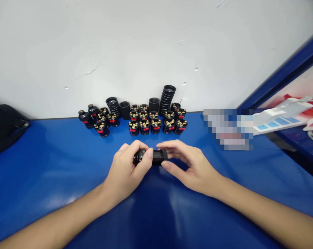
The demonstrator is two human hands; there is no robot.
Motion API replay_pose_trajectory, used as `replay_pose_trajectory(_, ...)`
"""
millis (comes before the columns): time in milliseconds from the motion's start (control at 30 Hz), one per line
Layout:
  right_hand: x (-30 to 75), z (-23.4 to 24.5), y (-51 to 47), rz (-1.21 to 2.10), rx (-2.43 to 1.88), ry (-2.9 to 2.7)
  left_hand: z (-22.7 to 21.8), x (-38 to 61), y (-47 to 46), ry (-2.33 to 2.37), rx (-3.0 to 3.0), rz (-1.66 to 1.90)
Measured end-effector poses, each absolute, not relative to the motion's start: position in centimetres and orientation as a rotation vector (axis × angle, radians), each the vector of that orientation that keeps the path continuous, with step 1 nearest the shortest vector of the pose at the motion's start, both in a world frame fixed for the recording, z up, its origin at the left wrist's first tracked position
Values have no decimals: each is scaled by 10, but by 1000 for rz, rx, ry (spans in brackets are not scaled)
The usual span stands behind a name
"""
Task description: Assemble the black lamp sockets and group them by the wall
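Both my hands meet over the middle of a blue table [55, 166] on one black lamp socket [156, 157] lying on its side. My left hand [127, 169] wraps its fingers and thumb round the left end. My right hand [190, 166] pinches the right end between thumb and fingers. Behind them, against the white wall, stand several black socket bases with brass contacts and red tabs [156, 125], grouped in rows, and another small cluster [100, 121] to the left.
Stacks of black threaded rings [167, 98] and shorter stacks [113, 105] stand at the wall. A black bag [3, 126] lies at the far left. Printed cards [281, 116] rest at the right by a blue frame.
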State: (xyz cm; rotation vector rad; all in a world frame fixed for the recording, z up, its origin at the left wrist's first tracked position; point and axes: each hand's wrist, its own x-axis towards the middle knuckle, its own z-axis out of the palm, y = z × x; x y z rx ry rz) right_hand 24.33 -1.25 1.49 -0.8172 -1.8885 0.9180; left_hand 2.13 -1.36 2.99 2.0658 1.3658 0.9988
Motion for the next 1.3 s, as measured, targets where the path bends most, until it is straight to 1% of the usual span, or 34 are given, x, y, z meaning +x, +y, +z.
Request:
replay_pose_trajectory(133, 244, 10, -11, 991, -823, -1856, 28, 21, -12, 1430, 2063, 1011)
replay_pose_trajectory(267, 243, 4, -11, 847, -688, -1860, 29, 23, -11, 1448, 2011, 1006)
replay_pose_trajectory(333, 243, 5, -11, 830, -671, -1875, 30, 23, -11, 1441, 2003, 996)
replay_pose_trajectory(533, 242, 14, -14, 994, -725, -1805, 29, 21, -12, 1433, 2092, 1013)
replay_pose_trajectory(667, 242, 11, -12, 1142, -811, -1778, 28, 20, -13, 1444, 2158, 1028)
replay_pose_trajectory(800, 241, 6, -11, 1036, -703, -1745, 27, 21, -12, 1480, 2125, 1024)
replay_pose_trajectory(900, 240, 8, -12, 974, -714, -1788, 27, 21, -11, 1472, 2122, 1011)
replay_pose_trajectory(967, 240, 11, -13, 991, -756, -1806, 27, 21, -12, 1465, 2134, 1009)
replay_pose_trajectory(1133, 242, 15, -14, 1152, -858, -1828, 29, 21, -14, 1439, 2173, 1023)
replay_pose_trajectory(1200, 242, 14, -13, 1140, -868, -1818, 30, 21, -14, 1429, 2174, 1023)
replay_pose_trajectory(1300, 242, 10, -12, 1021, -788, -1817, 30, 22, -12, 1445, 2148, 1030)
